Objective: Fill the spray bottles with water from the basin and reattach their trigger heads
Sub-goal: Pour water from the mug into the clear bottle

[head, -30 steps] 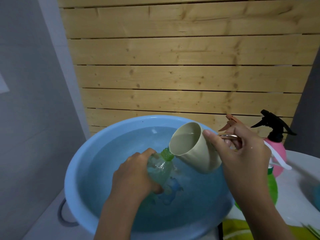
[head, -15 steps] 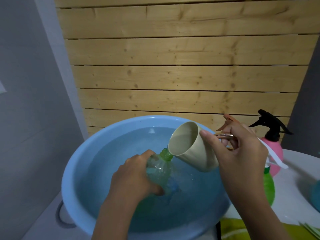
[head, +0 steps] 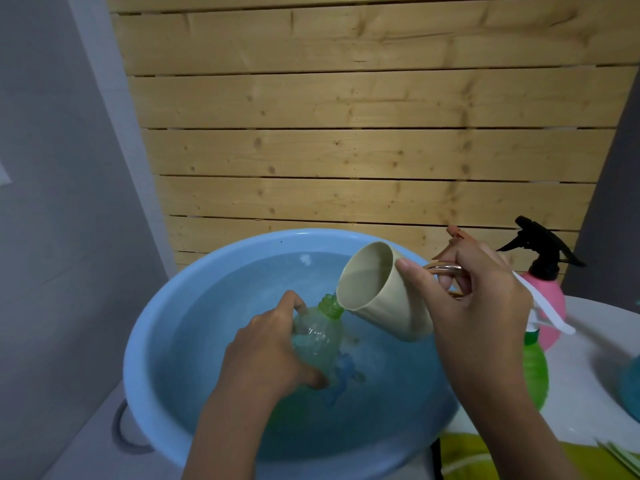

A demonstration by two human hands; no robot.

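The left hand (head: 273, 351) was wrapped round the body of a headless, green-tinted spray bottle (head: 317, 336), with fingers and thumb curled onto it. It held the bottle tilted at the centre of the blue basin (head: 145, 341), so that the threaded neck (head: 330, 306) pointed toward one o'clock, up to meet the pour.

The right hand (head: 474, 306) gripped a beige cup (head: 377, 296) by its copper-coloured loop handle (head: 445, 269). Its fingers were curled through the loop and its thumb pressed against the cup's wall, probably to steady the tip. The cup was tipped far over with its mouth toward eight o'clock and its lower lip meeting the bottle's neck. Any spill would likely have fallen back into the basin's water (head: 242, 306). Whether water was running at that instant could not be told; the cup looked nearly drained.

At three o'clock of the basin, on the white table (head: 581, 393), stood a pink spray bottle (head: 550, 296) with a black trigger head (head: 543, 247). Nearer was a green spray bottle (head: 535, 368) with a white trigger head (head: 550, 317). Both seemed to have been set clear of the pouring. An orange-brown trigger head (head: 453, 237) showed just behind the right hand; what it sat on was hidden. A wooden slat wall (head: 346, 133) stood at twelve o'clock.
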